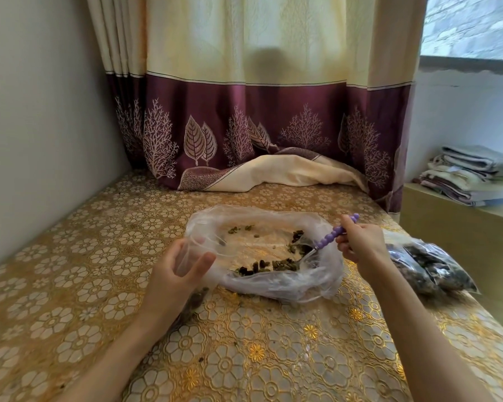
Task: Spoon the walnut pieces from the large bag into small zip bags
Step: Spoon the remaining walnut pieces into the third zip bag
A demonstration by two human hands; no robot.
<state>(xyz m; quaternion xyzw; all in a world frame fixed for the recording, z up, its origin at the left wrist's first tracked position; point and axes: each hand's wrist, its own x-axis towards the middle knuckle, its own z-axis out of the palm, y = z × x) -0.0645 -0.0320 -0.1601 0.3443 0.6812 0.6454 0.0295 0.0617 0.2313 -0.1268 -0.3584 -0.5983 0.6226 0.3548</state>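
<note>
From the head camera, the large bag (262,256) lies near the middle of the table (244,343), a clear, crumpled plastic sack spread wide at its mouth and nearly flat. Few walnut pieces (262,266) show in it: a dark brown and greenish line along the near side, a small cluster at the right, and a few loose bits toward the far side. The left hand (183,265) pinches the bag's left rim between thumb and fingers, the film draped over the fingertips. The right hand (360,242) is closed around the purple beaded handle of a spoon (330,237), angled down into the bag's right side. The spoon's bowl is blurred behind wrinkled plastic and hard to make out. Just right of the right wrist lies a filled small zip bag (430,268), dark with contents, partly hidden by the forearm. Something dark under the left wrist cannot be identified.
</note>
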